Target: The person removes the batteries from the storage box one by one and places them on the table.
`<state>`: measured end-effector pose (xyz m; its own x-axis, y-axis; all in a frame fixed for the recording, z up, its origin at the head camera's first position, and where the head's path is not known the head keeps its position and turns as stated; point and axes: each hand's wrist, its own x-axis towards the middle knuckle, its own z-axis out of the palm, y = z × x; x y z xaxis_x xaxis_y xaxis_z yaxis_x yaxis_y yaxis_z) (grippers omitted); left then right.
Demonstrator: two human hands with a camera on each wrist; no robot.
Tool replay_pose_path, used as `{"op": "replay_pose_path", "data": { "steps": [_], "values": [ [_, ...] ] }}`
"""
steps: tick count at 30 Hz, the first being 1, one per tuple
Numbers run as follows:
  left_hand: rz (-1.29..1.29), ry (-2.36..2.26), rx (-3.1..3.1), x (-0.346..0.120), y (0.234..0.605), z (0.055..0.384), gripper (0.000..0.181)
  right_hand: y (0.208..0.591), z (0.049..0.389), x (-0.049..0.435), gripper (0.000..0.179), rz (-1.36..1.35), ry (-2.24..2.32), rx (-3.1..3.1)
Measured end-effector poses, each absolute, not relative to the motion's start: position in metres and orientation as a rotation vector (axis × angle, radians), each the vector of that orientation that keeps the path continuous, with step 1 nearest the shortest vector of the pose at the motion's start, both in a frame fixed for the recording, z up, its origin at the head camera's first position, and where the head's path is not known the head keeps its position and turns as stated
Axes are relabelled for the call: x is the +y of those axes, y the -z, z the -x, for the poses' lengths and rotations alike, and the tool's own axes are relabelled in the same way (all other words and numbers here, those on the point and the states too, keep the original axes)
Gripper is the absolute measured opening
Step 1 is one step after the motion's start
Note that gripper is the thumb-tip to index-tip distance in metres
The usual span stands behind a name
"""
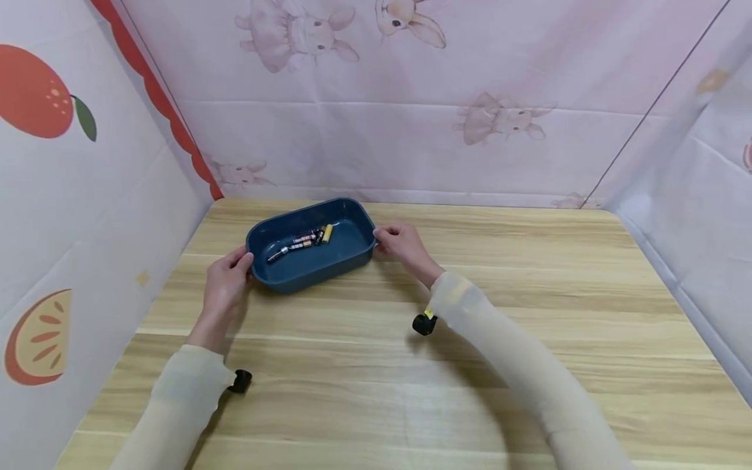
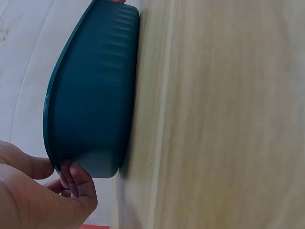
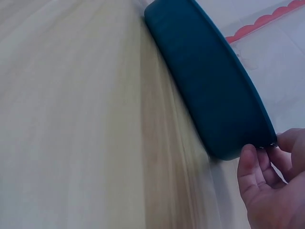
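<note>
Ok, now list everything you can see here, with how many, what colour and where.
Tub: 1, dark blue, far left part of the table, between the hands
Batteries: several, too small to count surely, dark, pale and yellow, inside the tub
Table: 1, light wood, beneath everything
Wall cloths: left, back and right sides, white to pale pink
Fruit prints: 2, red and orange, left cloth
Scalloped trim: 1, red, left cloth's far edge
Rabbit prints: several, pinkish, back cloth
Black devices: 2, black, one at each cuff
Sleeves: 2, cream, both forearms
Left hand: 1, bare, gripping the tub's left end
Right hand: 1, bare, gripping its right end
</note>
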<state>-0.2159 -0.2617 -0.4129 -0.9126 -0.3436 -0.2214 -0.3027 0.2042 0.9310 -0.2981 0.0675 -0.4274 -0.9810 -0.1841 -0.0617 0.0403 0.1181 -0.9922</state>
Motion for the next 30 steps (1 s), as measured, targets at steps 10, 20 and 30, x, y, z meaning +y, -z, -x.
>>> {"op": "replay_pose_path", "data": {
  "steps": [10, 20, 30],
  "values": [
    [-0.575, 1.864, -2.438, -0.248, 0.417, 0.21, 0.051, 0.429, 0.275, 0.086, 0.027, 0.125, 1.96, 2.268],
    [-0.468, 1.844, -2.496, -0.23, 0.418, 0.201, 0.049, 0.429, 0.249, 0.114, 0.028, 0.098, 1.966, 2.224],
    [-0.339, 1.84, -2.561, -0.209, 0.417, 0.197, 0.046, 0.426, 0.224, 0.143, 0.027, 0.086, 1.964, 2.192]
  ]
}}
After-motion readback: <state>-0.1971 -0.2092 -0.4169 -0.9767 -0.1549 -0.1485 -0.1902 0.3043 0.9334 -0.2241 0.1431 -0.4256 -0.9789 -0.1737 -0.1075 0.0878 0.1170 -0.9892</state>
